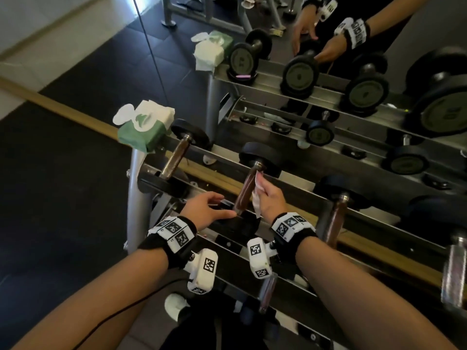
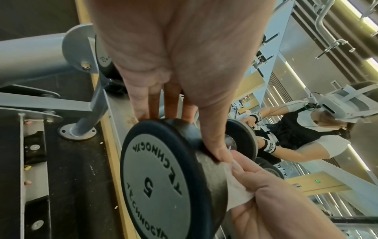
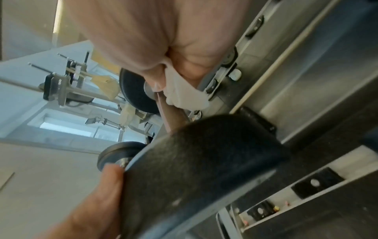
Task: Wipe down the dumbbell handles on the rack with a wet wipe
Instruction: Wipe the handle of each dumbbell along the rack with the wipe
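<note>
At frame centre the dumbbell handle ran lower left to upper right. The right hand, pinching the wet wipe, sat just right of it, and the left hand clasped its near weight head.

rack | on it: dumbbells side by side | wipes pack at left end

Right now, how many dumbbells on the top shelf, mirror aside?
4 dumbbells: one by the wipe pack, one between the hands, one right of it, one at the edge; others may be hidden.
</note>
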`<control>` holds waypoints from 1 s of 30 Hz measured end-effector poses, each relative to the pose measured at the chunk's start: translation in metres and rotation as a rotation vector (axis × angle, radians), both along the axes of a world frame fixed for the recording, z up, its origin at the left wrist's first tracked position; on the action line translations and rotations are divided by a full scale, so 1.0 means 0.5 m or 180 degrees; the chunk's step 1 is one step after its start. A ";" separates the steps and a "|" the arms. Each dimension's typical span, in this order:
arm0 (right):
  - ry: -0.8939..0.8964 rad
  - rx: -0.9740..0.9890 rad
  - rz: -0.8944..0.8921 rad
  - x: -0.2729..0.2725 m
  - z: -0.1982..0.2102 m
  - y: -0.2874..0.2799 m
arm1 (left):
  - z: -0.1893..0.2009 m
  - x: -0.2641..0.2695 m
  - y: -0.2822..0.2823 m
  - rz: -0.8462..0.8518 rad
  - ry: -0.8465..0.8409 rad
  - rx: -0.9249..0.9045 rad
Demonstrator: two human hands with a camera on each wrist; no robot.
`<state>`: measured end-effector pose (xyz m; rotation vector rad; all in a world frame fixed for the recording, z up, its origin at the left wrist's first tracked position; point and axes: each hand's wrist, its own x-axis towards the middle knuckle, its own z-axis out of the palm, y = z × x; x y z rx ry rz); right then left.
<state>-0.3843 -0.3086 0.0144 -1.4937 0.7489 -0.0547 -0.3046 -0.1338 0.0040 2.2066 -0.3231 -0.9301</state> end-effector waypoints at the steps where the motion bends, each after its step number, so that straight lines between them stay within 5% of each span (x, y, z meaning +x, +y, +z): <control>1: -0.0055 0.0032 0.0012 -0.005 -0.007 0.006 | -0.004 0.001 0.002 0.0009 0.0000 -0.0019; 4: -0.0107 0.0225 0.0223 -0.028 -0.027 0.022 | -0.014 0.000 0.007 -0.0003 -0.0026 -0.0035; 8: 0.0032 -0.0330 0.0850 -0.056 -0.040 0.012 | -0.020 -0.004 0.013 -0.0033 -0.0037 -0.0079; 14: 0.0138 -0.0898 0.0440 -0.025 -0.025 -0.040 | -0.027 -0.002 0.019 -0.0054 -0.0025 -0.0132; 18: 0.0445 -0.1094 0.0961 -0.019 -0.039 -0.007 | -0.028 -0.006 0.019 -0.0010 -0.0106 -0.0175; 24: 0.0163 -0.1382 0.1717 -0.069 -0.046 0.007 | -0.034 -0.004 0.021 -0.0033 -0.0096 -0.0189; 27: -0.0004 -0.0568 0.1035 -0.062 -0.016 -0.014 | -0.038 -0.002 0.023 -0.0039 -0.0072 -0.0203; 30: 0.0002 -0.1401 0.0607 -0.029 -0.003 -0.043 | -0.043 -0.003 0.025 -0.0003 -0.0076 -0.0211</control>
